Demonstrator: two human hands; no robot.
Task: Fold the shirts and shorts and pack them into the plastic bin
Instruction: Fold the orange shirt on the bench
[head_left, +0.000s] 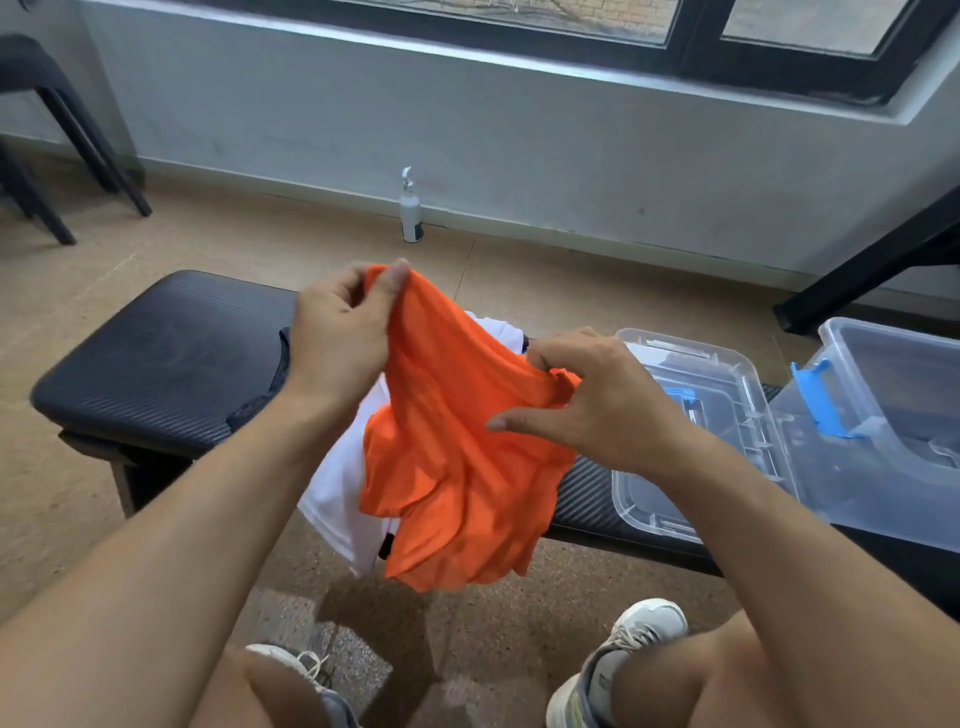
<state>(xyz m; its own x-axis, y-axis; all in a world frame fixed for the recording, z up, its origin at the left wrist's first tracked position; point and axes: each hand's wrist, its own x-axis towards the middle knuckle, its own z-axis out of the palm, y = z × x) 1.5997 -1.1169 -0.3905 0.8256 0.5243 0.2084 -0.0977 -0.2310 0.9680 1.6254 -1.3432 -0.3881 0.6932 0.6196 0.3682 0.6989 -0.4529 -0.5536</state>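
The long black padded bench (156, 358) runs across the view and carries everything in play. At its right end stands the clear plastic bin (893, 415) with blue latches; its inside looks bare of clothing as far as can be seen, and its lid (691, 431) lies flat just beside it, so nothing appears packed yet. Held up in the air over the middle of the bench is an orange garment (457, 467), hanging bunched and unfolded; shirt or shorts cannot be told from its crumpled shape. Beneath and behind it a white garment (337, 493) droops over the bench's near edge, and a dark garment (275, 379) peeks out at the left, both unfolded. The left hand (337, 338) pinches the top edge of the orange cloth between thumb and fingers, while the right hand (597, 400) grips another bunched edge with curled fingers, its thumb stretched out. By the look of it, the work is only at its start: every piece remains to fold and pack.
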